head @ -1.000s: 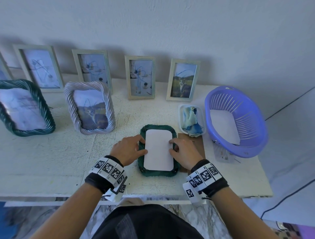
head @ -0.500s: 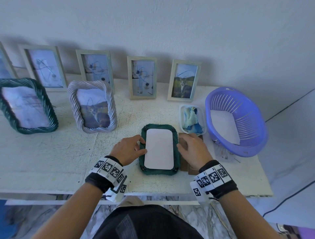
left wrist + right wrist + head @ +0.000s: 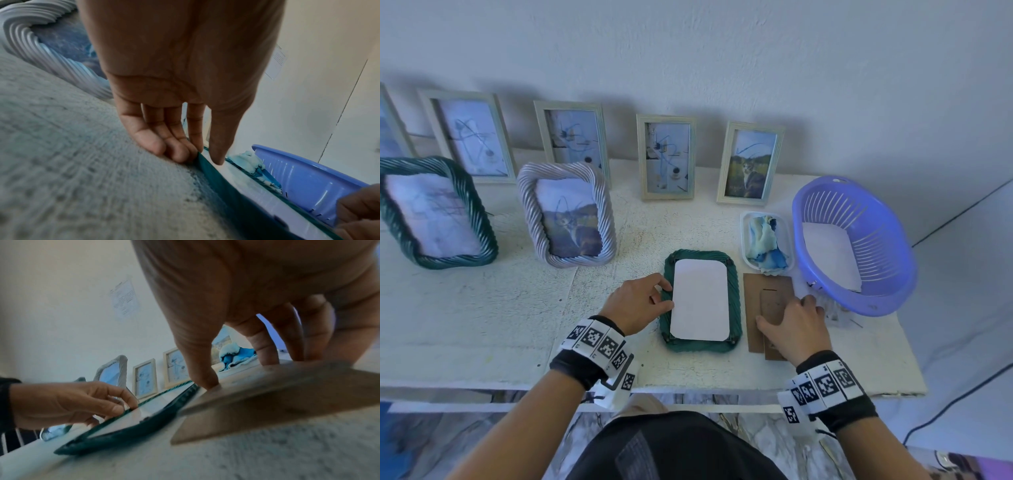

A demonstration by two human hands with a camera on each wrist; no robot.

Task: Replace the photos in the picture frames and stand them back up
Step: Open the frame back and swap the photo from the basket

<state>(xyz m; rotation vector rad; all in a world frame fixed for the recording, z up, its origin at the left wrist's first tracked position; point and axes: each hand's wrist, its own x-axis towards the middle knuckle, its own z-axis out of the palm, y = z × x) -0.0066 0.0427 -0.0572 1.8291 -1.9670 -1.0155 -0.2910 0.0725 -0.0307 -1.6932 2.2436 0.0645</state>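
Note:
A dark green rope-pattern frame [image 3: 736, 301] lies face down near the table's front edge. A white photo back [image 3: 700, 299] sits in its opening. My left hand [image 3: 666, 294] pinches the frame's left rim [image 3: 207, 168], with the thumb on top at the photo's edge and the fingers [image 3: 156, 146] against the outer side. To the right lies the brown backing board [image 3: 767, 291] with its stand flap. My right hand [image 3: 787, 315] grips this board [image 3: 277, 386], thumb at its left edge and fingers on the far part. Its near end is tilted up off the table.
Several cream frames stand along the wall. A green rope frame [image 3: 434, 212] and a grey rope frame [image 3: 566, 219] stand in front of them on the left. A small white tray with a blue cloth [image 3: 767, 240] and a purple basket [image 3: 859, 246] holding a white sheet sit at the right.
My right hand left the photo's right edge, moved right onto the brown backing board and took hold of it. My left hand stayed on the frame's left rim.

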